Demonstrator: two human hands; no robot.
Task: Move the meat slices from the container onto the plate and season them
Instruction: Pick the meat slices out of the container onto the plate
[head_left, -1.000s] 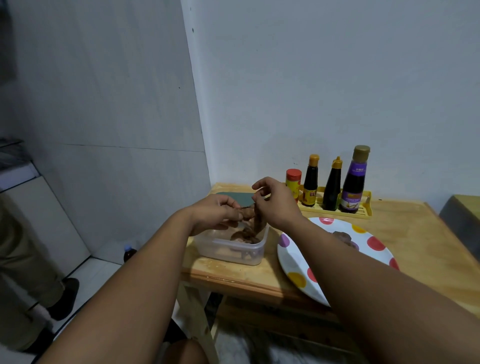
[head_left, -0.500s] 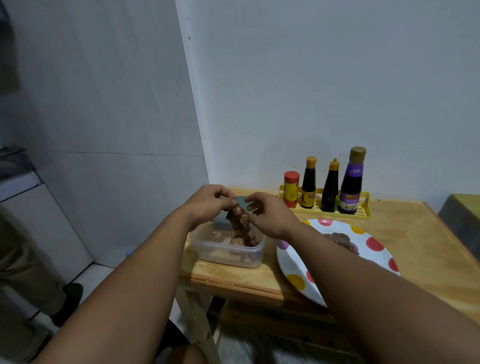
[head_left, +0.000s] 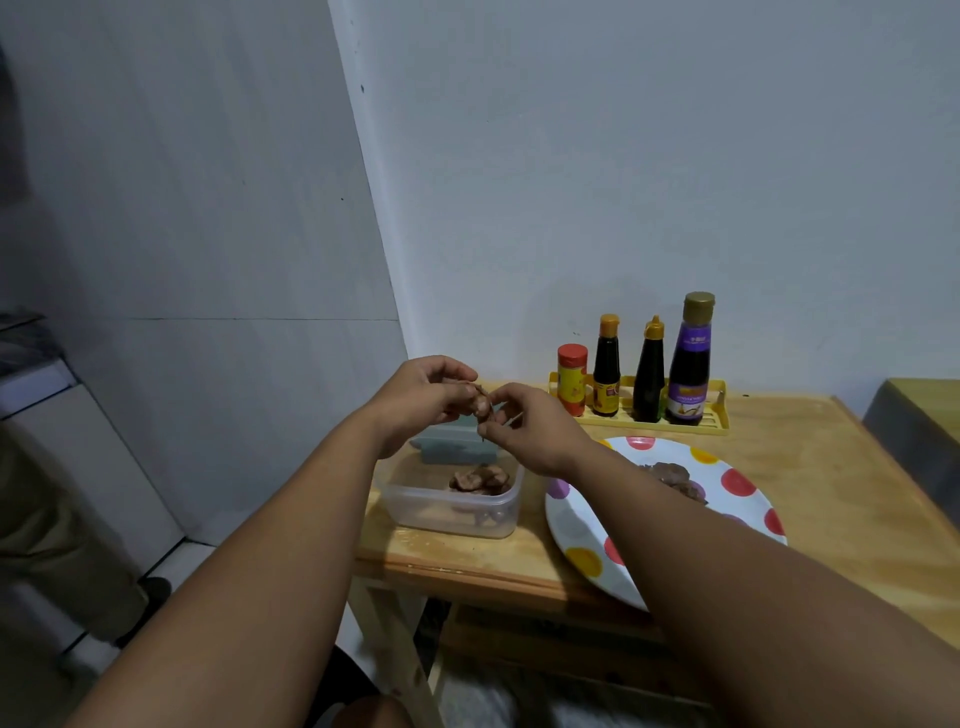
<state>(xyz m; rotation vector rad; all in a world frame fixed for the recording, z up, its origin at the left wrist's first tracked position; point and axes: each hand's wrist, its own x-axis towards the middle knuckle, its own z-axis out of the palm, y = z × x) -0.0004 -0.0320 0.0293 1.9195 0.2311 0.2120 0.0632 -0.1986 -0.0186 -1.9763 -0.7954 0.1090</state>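
A clear plastic container (head_left: 415, 506) stands on the wooden table's left front corner with several brown meat slices (head_left: 478, 479) inside. Above its back edge my left hand (head_left: 423, 397) and my right hand (head_left: 530, 428) pinch one meat slice (head_left: 480, 404) between their fingertips. To the right lies a white plate (head_left: 576, 525) with coloured dots. A few meat slices (head_left: 675, 475) rest on it, partly hidden by my right forearm.
A yellow rack (head_left: 719, 426) at the back wall holds a red-capped shaker (head_left: 572, 379) and three dark sauce bottles (head_left: 649, 371). A grey-green lid (head_left: 452, 447) lies behind the container. The table edge (head_left: 467, 569) is close to me. A person's leg and shoe (head_left: 62, 561) stand at left.
Both hands have risen from inside the container, lifting one meat slice clear above it. The view has shifted slightly.
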